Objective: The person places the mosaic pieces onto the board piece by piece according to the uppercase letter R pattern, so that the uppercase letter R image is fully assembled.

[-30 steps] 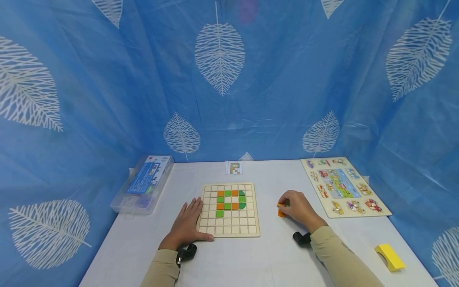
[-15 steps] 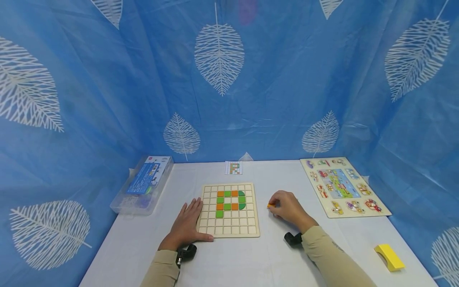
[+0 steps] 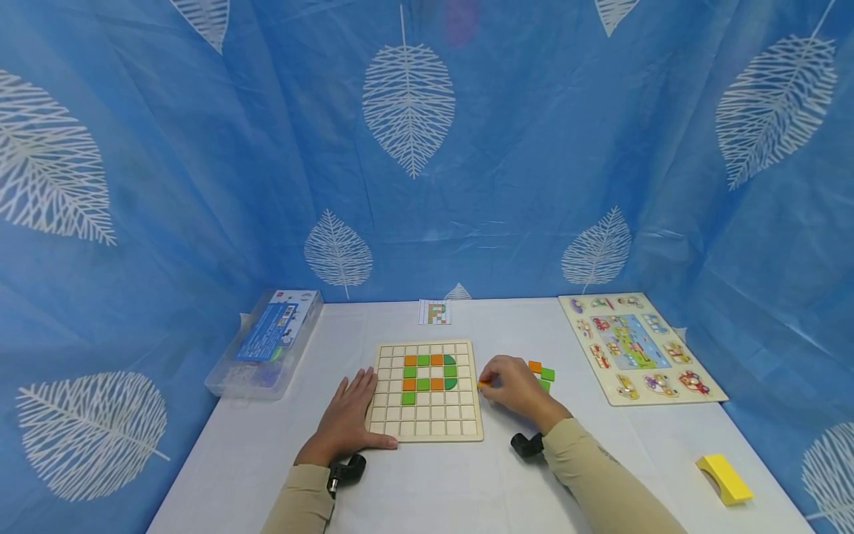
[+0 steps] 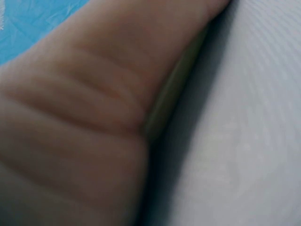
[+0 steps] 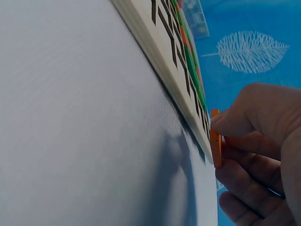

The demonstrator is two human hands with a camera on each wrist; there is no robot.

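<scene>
A wooden grid board (image 3: pixel 427 429) lies mid-table, with green and orange tiles set in its squares in a P-like shape. My left hand (image 3: pixel 348 415) rests flat against the board's left edge, fingers straight and thumb along the near corner. Between thumb and fingers, my right hand (image 3: pixel 517 389) pinches an orange tile (image 5: pixel 216 139), held just off the board's right edge. Loose green and orange tiles (image 3: pixel 548 374) lie on the table behind that hand, partly hidden by it. The left wrist view is blurred and shows mostly the hand.
A small pattern card (image 3: pixel 435 312) lies beyond the board. At the back left stands a clear plastic box (image 3: pixel 267 348). A picture puzzle board (image 3: pixel 640 348) lies at the back right, and a yellow arch block (image 3: pixel 725 479) at the near right.
My right hand has moved left from the loose tiles to the board's right edge, carrying the orange tile. The loose tiles have come into sight. My left hand has stayed put.
</scene>
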